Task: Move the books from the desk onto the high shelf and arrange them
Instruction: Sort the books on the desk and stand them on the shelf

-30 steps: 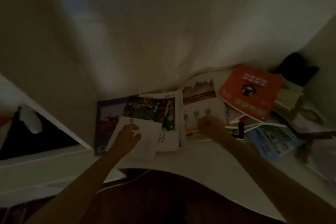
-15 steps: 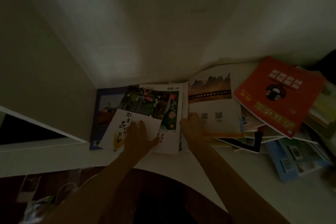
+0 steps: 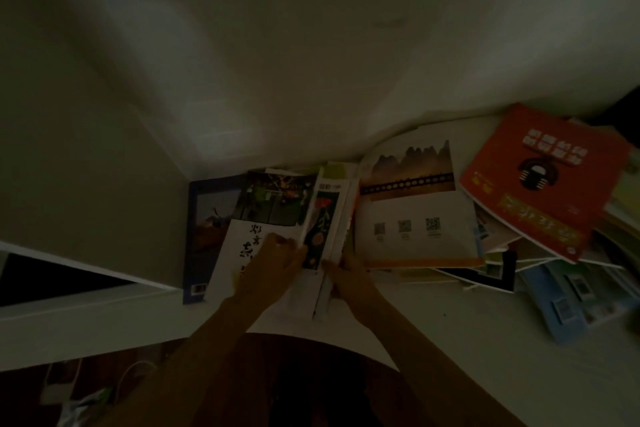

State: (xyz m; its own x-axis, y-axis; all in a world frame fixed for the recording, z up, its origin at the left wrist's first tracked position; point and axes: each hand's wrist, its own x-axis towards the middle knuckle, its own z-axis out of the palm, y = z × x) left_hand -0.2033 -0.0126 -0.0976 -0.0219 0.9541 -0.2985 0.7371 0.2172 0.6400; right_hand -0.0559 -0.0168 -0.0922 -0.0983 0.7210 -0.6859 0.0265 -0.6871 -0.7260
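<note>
Several books lie on the white desk (image 3: 433, 322) in dim light. A white book with black brush lettering (image 3: 242, 246) lies on a picture-covered book (image 3: 277, 201), over a dark blue book (image 3: 204, 218) at the left. My left hand (image 3: 273, 267) grips the near edge of the white and picture books. My right hand (image 3: 349, 274) holds the right side of the same small stack, whose right half (image 3: 332, 218) is tilted up on edge. To the right lie a white book with a bridge photo (image 3: 412, 204) and a red book (image 3: 543, 177).
A messy heap of light blue and other books (image 3: 571, 288) fills the desk's right side. A white wall (image 3: 311, 62) rises behind the desk and a side panel (image 3: 86, 166) closes it at the left. A dark floor with cables (image 3: 86, 392) shows below.
Both hands have closed in on the left stack. Its right side has been raised from flat to tilted on edge, and the view has shifted slightly left.
</note>
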